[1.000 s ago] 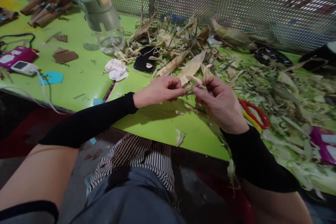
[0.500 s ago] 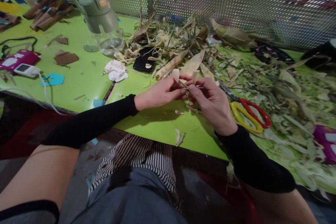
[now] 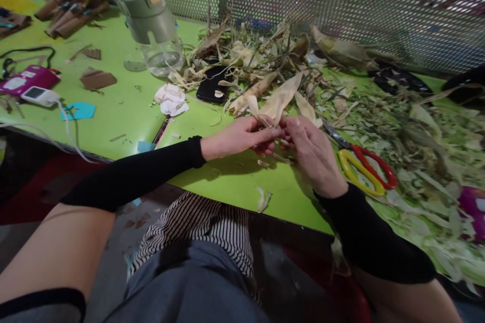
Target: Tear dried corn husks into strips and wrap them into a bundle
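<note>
Strips of pale, papery husk (image 3: 278, 115) sit pinched in the nearly closed left hand (image 3: 248, 137) and right hand (image 3: 313, 155), apparently being worked together; next move calls for steady tension.

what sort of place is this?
Probably a craft workbench: a glossy lime-green tabletop strewn with dry, pale-green and straw-coloured leafy scraps, plus metal scissors with one red and one yellow looped handle. Can't tell whether it's home or workshop.

Husk strip (image 3: 279, 114) between the fingers (image 3: 265, 136), scissors (image 3: 354, 148) right, phone (image 3: 207, 87) and bottle (image 3: 151, 25) behind, left.
</note>
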A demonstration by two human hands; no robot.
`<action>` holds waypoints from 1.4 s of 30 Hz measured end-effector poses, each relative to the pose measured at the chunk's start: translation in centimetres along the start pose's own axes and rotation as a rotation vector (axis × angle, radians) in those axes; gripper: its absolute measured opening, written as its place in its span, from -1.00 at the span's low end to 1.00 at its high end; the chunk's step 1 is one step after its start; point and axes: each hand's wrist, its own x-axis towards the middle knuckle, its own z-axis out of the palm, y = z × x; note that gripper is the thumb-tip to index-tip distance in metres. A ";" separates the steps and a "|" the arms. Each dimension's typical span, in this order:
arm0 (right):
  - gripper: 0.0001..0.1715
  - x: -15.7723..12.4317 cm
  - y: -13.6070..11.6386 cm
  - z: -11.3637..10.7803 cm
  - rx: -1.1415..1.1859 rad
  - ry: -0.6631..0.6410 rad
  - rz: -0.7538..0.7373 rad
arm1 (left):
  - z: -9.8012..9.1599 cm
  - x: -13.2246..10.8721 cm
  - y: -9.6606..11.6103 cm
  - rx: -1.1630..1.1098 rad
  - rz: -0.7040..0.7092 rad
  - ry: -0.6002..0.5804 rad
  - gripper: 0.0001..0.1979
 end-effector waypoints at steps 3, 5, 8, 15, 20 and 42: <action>-0.26 0.1 -0.2 -0.6 -0.103 -0.135 -0.009 | -0.3 0.1 0.2 0.044 0.033 0.082 -0.76; -0.26 0.1 -0.4 -1.1 -0.154 -0.181 -0.060 | -0.6 0.1 0.3 0.045 0.022 0.086 -0.78; -0.31 0.1 -0.8 -2.2 -0.177 -0.208 -0.096 | -1.1 0.3 0.3 0.006 -0.010 0.064 -0.80; -0.53 0.6 -0.1 -2.5 -0.173 -0.100 -0.115 | -1.5 0.4 0.2 -0.039 -0.006 0.030 -0.91; -0.66 0.6 0.5 -1.3 -0.131 0.010 -0.239 | -0.4 -0.1 0.2 0.004 -0.058 -0.154 -0.95; -0.58 -0.1 0.0 0.6 0.475 -0.217 0.169 | 1.4 -0.5 -0.3 -0.064 -0.239 -0.197 -0.68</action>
